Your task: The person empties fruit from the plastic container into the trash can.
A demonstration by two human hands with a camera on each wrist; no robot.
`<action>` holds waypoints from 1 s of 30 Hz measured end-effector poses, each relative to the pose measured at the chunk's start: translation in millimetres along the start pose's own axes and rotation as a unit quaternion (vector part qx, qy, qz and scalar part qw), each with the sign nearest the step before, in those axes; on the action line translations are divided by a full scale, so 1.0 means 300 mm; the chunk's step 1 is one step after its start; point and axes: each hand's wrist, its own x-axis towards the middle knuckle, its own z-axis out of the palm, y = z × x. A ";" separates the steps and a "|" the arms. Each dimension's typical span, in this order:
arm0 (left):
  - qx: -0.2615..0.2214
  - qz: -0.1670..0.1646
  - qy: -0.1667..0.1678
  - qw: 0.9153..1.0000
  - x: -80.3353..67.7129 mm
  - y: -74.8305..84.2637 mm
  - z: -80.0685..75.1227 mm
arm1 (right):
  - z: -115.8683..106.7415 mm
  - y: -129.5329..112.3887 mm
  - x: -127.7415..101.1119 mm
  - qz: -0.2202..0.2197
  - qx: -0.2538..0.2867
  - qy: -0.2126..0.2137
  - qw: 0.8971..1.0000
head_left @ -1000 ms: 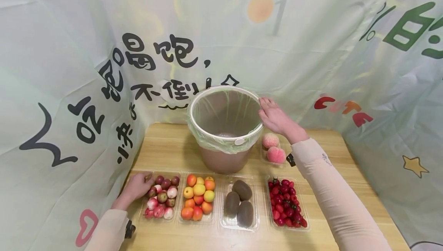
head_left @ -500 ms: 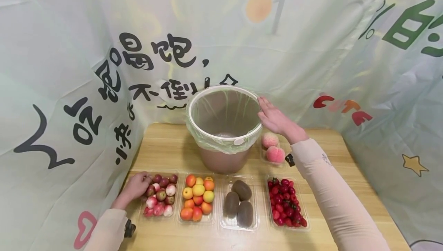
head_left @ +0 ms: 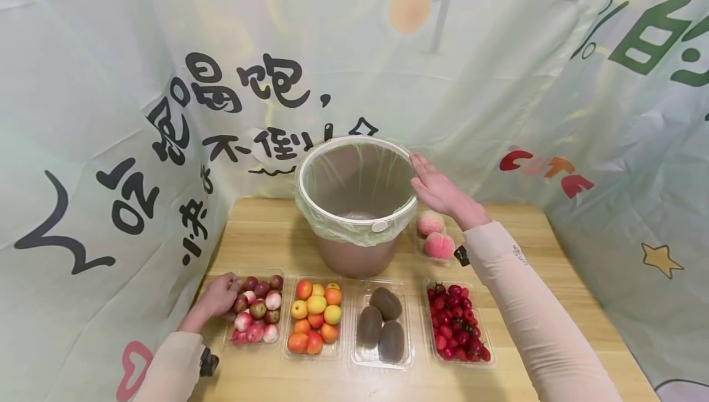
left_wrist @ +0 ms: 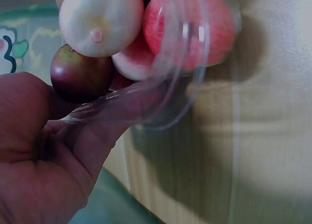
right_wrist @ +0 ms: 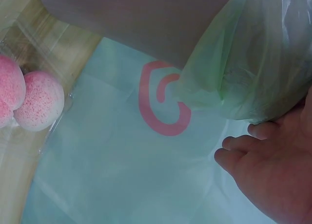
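My left hand [head_left: 220, 294] pinches the left rim of a clear plastic container [head_left: 226, 341] of purple, white and pink round fruits [head_left: 258, 309]. In the left wrist view its fingers lie outside the clear wall, close to a dark purple fruit [left_wrist: 80, 74]. My right hand [head_left: 441, 188], fingers straight, rests against the right side of the rim of a brownish trash bin [head_left: 354, 258]. A pale green bag [head_left: 327, 229] lines the bin and folds over its white rim. In the right wrist view several fingertips [right_wrist: 229, 158] meet the bag.
Right of the held container stand clear boxes of orange-yellow fruits [head_left: 316, 321], three brown kiwi-like fruits [head_left: 391, 340] and red berries [head_left: 457, 322]. Two pink peaches [head_left: 439, 245] sit beside the bin. Printed cloth [head_left: 476, 69] walls in the wooden table [head_left: 266, 223].
The container under my left hand has shifted slightly up in the head view against its neighbours. My right hand stays at the bin rim; the camera view has drifted a little.
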 end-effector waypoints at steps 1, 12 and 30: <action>-0.008 0.001 -0.004 1.000 0.001 0.000 -0.003 | 0.001 0.000 0.001 0.000 0.000 0.000 1.000; -0.038 0.021 0.014 0.999 0.028 0.055 -0.077 | 0.001 -0.005 0.002 0.006 0.009 0.001 1.000; -0.057 0.014 0.031 0.998 0.097 0.249 -0.250 | 0.002 -0.008 0.002 0.015 0.006 -0.005 1.000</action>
